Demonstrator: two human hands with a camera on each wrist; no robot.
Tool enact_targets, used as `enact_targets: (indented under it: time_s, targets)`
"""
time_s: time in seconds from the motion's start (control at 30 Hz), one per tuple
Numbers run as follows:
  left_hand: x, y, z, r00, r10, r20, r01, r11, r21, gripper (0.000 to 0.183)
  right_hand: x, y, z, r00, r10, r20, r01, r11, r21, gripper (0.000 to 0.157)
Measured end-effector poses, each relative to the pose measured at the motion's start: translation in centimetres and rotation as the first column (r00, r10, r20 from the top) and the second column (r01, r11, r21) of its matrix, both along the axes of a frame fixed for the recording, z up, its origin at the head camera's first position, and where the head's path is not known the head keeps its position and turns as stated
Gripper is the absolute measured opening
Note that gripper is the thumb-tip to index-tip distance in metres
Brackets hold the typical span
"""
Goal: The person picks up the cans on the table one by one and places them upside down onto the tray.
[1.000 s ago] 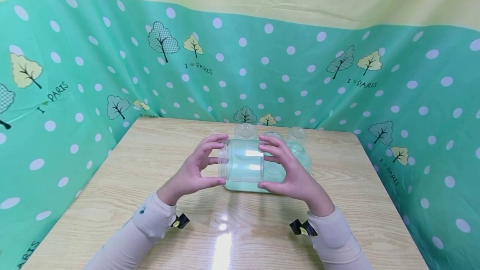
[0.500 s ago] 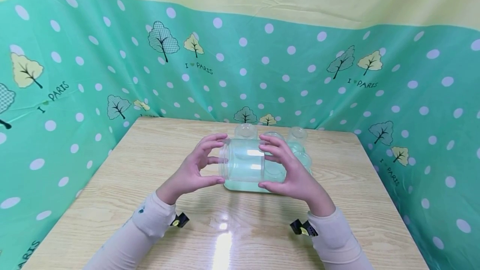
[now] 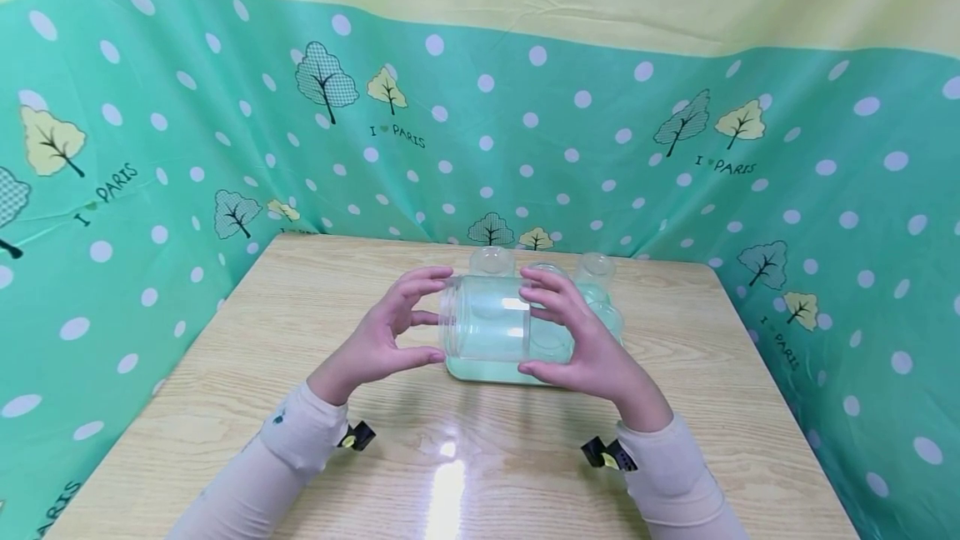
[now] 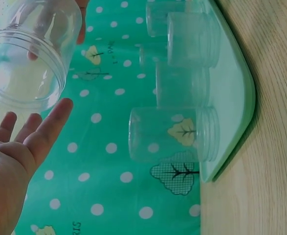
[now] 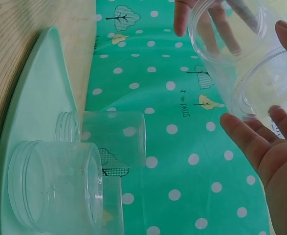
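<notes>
A clear, wide-mouthed jar [image 3: 487, 319] lies on its side in mid-air between my two hands, its threaded mouth toward the left. My right hand [image 3: 581, 336] holds the base end, thumb below and fingers above. My left hand [image 3: 382, 336] is spread at the mouth, its fingertips right at the threaded rim; in the left wrist view its fingers [image 4: 48, 129] are straight and just below the rim. The inside of the jar [image 5: 236, 54] looks bare in the right wrist view.
Behind the held jar, a light green tray [image 3: 487, 371] sits on the wooden table [image 3: 322, 298]. Several clear jars [image 4: 165, 134] stand mouth-down on it. A green dotted curtain [image 3: 510, 140] closes off the back and both sides.
My left hand has drawn slightly leftward, its fingertips sliding back toward the edge of the rim. The jar and right hand have shifted very slightly right.
</notes>
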State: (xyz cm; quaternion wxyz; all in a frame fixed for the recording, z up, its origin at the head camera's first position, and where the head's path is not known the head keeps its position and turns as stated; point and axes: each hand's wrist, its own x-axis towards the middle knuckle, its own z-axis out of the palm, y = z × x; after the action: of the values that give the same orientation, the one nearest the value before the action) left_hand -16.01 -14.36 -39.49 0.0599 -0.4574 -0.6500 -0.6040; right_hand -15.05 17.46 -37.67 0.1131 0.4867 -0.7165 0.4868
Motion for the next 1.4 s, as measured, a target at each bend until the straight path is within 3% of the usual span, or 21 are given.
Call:
enact_targets:
  time_s: [0.53, 0.8, 1.4]
  targets:
    - [-0.55, -0.65, -0.1, 1.0, 0.003, -0.01, -0.003, 1.0, -0.005, 0.081, -0.07, 0.28, -0.04, 0.999, -0.02, 0.028, 0.02, 1.0, 0.018, 0.089]
    - [-0.58, -0.67, -0.03, 1.0, 0.01, -0.01, -0.01, 1.0, -0.013, 0.078, -0.08, 0.42, 0.12, 1.0, -0.022, -0.001, 0.022, 1.0, 0.002, 0.092]
    - [-0.74, -0.65, -0.37, 0.998, 0.06, 0.003, -0.06, 0.996, -0.066, 0.068, -0.23, 0.86, 0.12, 0.999, -0.045, 0.011, 0.045, 0.999, -0.004, 0.091]
